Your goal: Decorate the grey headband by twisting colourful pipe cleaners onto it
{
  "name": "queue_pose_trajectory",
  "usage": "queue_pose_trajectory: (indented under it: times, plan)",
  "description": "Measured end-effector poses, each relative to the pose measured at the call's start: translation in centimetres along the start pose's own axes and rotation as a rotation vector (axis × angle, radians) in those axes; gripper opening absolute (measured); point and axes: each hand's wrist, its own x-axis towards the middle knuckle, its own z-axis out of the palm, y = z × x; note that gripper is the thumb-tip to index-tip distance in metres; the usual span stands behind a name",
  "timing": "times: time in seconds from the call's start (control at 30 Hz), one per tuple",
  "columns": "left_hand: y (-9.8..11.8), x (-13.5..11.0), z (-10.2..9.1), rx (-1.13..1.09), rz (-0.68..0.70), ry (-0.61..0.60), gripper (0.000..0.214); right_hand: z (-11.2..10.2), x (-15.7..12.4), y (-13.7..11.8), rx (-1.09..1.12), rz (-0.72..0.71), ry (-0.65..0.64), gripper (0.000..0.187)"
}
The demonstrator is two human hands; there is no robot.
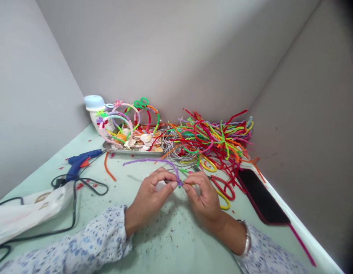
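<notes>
Left hand (pixel 153 190) and right hand (pixel 203 198) meet fingertip to fingertip, both pinched on a purple pipe cleaner (pixel 162 163) arching leftward above the table (pixel 170 243); scissors (pixel 222 188) just beside the right hand; pipe cleaner pile (pixel 216 139) behind; glue gun (pixel 79 161) far left.

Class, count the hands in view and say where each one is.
2. The left hand pinches the purple pipe cleaner; the right hand pinches its end, just left of the red scissors. No other hands show.
</notes>
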Motion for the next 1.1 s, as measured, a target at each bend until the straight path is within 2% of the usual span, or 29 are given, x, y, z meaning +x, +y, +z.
queue_pose_trajectory:
  times: [0.23, 0.4, 0.67, 0.73, 0.93, 1.1]
  plan:
    - [-0.4, 0.0, 0.0, 0.011, 0.024, 0.022, 0.009, 0.0, 0.0, -0.2, -0.006, 0.027, 0.018, 0.015]
    - [-0.2, 0.1, 0.0, 0.015, 0.185, 0.021, 0.011, 0.0, -0.1, -0.3, 0.005, 0.040, 0.032, 0.013]
    - [0.3, -0.5, -0.1, 0.121, 0.316, 0.061, 0.016, -0.2, -0.3, 0.0, 0.043, 0.021, 0.058, 0.016]
    - [0.7, -0.6, -0.1, 0.110, 0.315, 0.103, 0.015, -0.3, -0.3, 0.1, 0.059, 0.023, 0.054, 0.016]
    - [1.9, -0.4, -0.2, 0.057, 0.130, 0.139, 0.011, -0.5, -0.1, 0.0, 0.044, 0.078, 0.058, 0.012]
    - [2.1, 0.0, -0.6, 0.059, 0.090, 0.224, 0.010, -0.7, -0.2, 0.1, 0.050, 0.122, 0.056, 0.014]
